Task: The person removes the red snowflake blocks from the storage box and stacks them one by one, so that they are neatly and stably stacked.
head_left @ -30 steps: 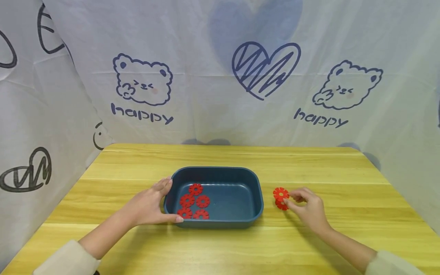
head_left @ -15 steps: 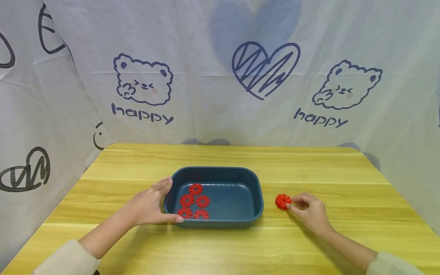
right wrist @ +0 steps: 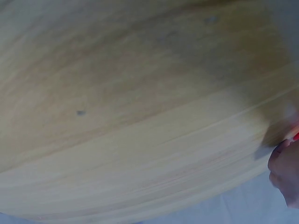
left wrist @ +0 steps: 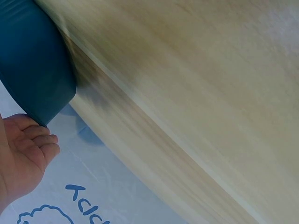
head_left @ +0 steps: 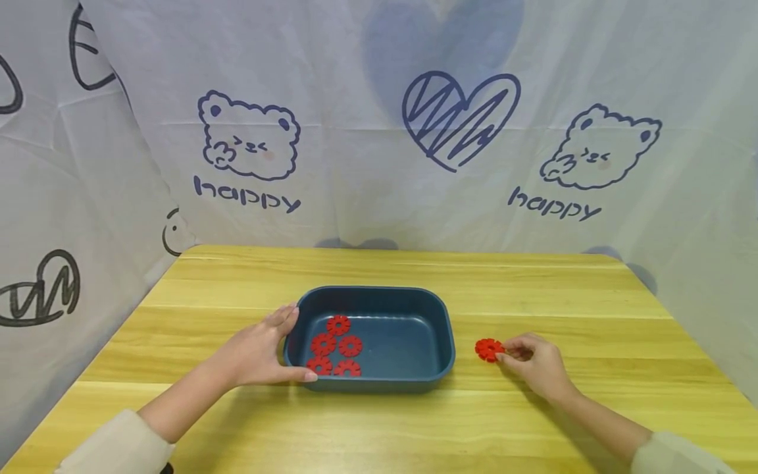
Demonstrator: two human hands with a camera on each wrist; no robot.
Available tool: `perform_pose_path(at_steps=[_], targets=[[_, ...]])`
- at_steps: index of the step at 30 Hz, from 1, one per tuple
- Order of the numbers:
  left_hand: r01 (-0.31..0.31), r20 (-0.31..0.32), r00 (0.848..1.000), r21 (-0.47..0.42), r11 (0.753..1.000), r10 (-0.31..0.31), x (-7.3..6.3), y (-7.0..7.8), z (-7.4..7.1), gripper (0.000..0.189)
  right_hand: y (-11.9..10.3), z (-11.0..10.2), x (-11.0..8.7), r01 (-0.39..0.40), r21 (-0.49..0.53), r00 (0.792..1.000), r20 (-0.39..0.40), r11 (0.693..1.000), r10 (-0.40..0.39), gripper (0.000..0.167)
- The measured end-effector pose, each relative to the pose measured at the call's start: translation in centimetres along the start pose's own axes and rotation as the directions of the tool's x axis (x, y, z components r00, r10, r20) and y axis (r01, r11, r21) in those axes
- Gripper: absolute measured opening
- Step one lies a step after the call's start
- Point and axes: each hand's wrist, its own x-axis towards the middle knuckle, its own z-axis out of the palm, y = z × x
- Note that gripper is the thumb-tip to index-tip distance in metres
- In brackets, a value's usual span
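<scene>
A dark blue plastic basin point(head_left: 391, 385) stands in the middle of the table. Several red notched toy discs point(head_left: 351, 346) lie flat in its left part. My left hand point(head_left: 260, 352) grips the basin's left end, thumb along the front rim and fingers at the back left corner. The left wrist view shows the fingers of that hand point(left wrist: 28, 154) curled at the basin's corner. To the right of the basin, my right hand point(head_left: 539, 365) pinches a red notched disc point(head_left: 489, 350) by its right edge, low over the table. Whether a second disc lies beneath it is hard to tell.
The wooden table point(head_left: 379, 434) runs on around the basin to both sides and the front. Behind it hangs a white cloth point(head_left: 355, 151) printed with bears and a heart, with another cloth along the left side.
The disc in my right hand has come down from its tilted position to lie nearly flat, covering the second disc that showed below it. My left hand and the basin have stayed put.
</scene>
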Motion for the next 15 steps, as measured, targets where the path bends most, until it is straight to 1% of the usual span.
perform_pose_path(at_steps=[8,15], targets=[[0.002,0.002,1.000,-0.002,1.000,-0.001,0.05,-0.01,0.10,0.112,0.39,-0.17,0.18,-0.051,0.001,0.996,0.077,0.999,0.051,0.012],[-0.004,-0.001,1.000,-0.001,1.000,0.004,-0.04,0.04,0.02,0.111,0.44,-0.29,0.28,-0.076,0.006,0.992,0.105,0.997,0.075,0.012]])
